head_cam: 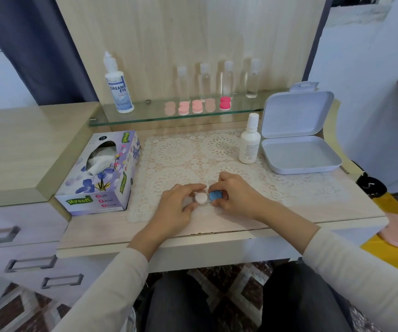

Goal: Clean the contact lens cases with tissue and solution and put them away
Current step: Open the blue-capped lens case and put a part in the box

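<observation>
Contact lens case (208, 197) sits on the lace mat (181, 152), near the front edge of the desk top, about mid-width. It has a white cap (201, 198) on the left well and a blue cap (215, 195) on the right. Left hand (177, 204) pinches the white cap between thumb and curled fingers. Right hand (235, 195) does the same on the blue cap, fingers bunched round it. Both caps look seated, though the hands hide the threads, so possibly one is partly unscrewed.

Step in hand, as I judge it: opening the case, early in the task. No tissue or solution is out yet.

Next move likely calls for twisting the caps off while the base is kept from turning, then reaching left for a tissue.

Tissue box (102, 173) stands at the left edge of the mat, a sheet poking out. Small solution bottle (249, 142) stands capped at the back right, just beside the open storage box (298, 140) at the right edge. On the glass shelf (145, 116) behind are a Dream Eye bottle (119, 87), a row of pink lens cases (198, 106) and clear bottles (217, 80).
</observation>
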`<action>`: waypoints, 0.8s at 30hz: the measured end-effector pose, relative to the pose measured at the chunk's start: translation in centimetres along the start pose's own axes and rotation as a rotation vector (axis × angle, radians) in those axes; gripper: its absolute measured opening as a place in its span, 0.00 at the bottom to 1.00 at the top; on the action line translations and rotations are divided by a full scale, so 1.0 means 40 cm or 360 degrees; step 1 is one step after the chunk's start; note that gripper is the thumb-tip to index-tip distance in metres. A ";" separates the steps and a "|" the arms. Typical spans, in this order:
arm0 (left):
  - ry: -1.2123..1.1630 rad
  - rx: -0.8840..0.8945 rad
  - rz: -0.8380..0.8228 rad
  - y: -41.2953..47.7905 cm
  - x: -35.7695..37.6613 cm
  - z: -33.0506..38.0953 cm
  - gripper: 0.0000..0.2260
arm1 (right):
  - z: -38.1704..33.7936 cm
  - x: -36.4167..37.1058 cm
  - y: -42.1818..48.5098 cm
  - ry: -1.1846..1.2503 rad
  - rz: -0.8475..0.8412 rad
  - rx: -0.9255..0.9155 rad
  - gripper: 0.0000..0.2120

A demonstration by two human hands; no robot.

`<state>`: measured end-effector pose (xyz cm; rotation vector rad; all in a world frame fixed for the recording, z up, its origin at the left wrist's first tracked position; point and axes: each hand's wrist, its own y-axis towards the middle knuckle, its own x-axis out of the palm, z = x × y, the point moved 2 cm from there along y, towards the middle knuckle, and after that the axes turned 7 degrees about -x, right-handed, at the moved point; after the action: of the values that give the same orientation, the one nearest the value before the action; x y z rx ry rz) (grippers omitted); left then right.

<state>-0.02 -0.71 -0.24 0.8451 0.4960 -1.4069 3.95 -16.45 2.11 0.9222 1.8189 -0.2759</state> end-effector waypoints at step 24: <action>0.0142 -0.0226 0.0055 0.004 -0.025 -0.007 0.28 | 0.001 -0.001 0.021 0.0042 0.0030 0.0144 0.12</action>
<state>0.06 0.16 0.36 0.8001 0.6390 -1.2907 4.59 -15.93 2.32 1.0100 1.8336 -0.3380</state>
